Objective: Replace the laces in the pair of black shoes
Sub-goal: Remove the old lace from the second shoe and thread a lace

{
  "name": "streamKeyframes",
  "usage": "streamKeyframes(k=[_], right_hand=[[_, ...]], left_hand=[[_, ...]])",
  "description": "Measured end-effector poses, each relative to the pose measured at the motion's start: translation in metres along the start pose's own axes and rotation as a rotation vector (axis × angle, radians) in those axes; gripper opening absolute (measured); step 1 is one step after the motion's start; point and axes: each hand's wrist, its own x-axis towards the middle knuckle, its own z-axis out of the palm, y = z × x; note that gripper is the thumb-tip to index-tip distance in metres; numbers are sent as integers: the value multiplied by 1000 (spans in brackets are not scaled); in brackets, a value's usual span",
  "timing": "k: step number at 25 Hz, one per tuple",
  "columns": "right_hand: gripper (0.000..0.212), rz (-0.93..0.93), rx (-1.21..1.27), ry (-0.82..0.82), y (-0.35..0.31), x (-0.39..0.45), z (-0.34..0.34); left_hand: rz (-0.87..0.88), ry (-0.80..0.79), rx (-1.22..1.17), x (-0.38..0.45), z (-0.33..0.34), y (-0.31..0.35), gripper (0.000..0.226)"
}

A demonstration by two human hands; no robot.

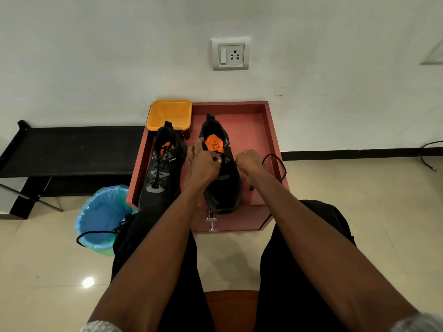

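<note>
Two black shoes sit side by side on my reddish worktop (254, 121), toes toward me. Going from the left: the left shoe (161, 173) looks fully laced already, its cord criss-crossed up the eyelets. Next to it, my left hand (203, 164) rests on the right shoe (221, 173) by its tongue, fingers (217, 159) curled in narrow over the eyelets; I cannot tell whether they pinch the cord itself. Farther right, my right hand (248, 162) is closed into a fist on the black lace (279, 164), which loops out to the side and trails down along the worktop's edge.

So I judge I am midway through lacing the second shoe, near the upper eyelets. The next move likely calls for drawing the slack through, then feeding the tip into the next hole, keeping both sides even.

Behind the left shoe stands a yellow tub (169, 113), against the worktop's back rim. On the tiled floor at my left is a bin with a blue liner (100, 219), and a loose black cord (100, 232) hangs across its rim, probably an old lace. A dark bench (72, 149) runs along the white wall, which carries a socket plate (230, 53).
</note>
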Motion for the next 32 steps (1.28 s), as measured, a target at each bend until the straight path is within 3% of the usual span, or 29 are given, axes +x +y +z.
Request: streamKeyframes(k=[3,8,10,13,15,19,21,22,24,25,28,32], right_hand=[[10,-38,-138,77,-3,-7,5],[17,-105,-191,41,0,-11,6],[18,-108,-222,46,0,-13,6],[19,-119,-245,36,0,-17,8],[21,-136,-271,34,0,-19,7],[23,-159,-298,26,0,-22,7],[24,-171,-301,21,1,-23,7],[25,-177,-307,17,1,-23,7],[24,-195,-336,10,2,-24,5],[20,-216,-363,8,2,-25,3],[8,-342,-416,71,-3,-27,-2],[18,-417,-492,60,-3,-29,1]], left_hand=[[-62,-31,-87,-5,-2,2,15],[-117,-111,-283,-26,-12,32,23],[-107,-71,-270,-23,-9,31,26],[-183,107,-346,-2,15,-2,48],[-245,145,-424,6,24,-7,46],[-363,24,-621,23,42,-21,61],[-399,-28,-633,27,51,-28,57],[-400,-64,-640,39,64,-43,72],[-356,-74,-614,37,53,-40,99],[-346,-96,-593,42,52,-46,96],[-205,-205,-426,11,-1,-13,47],[-32,-377,-158,4,-27,-19,95]])
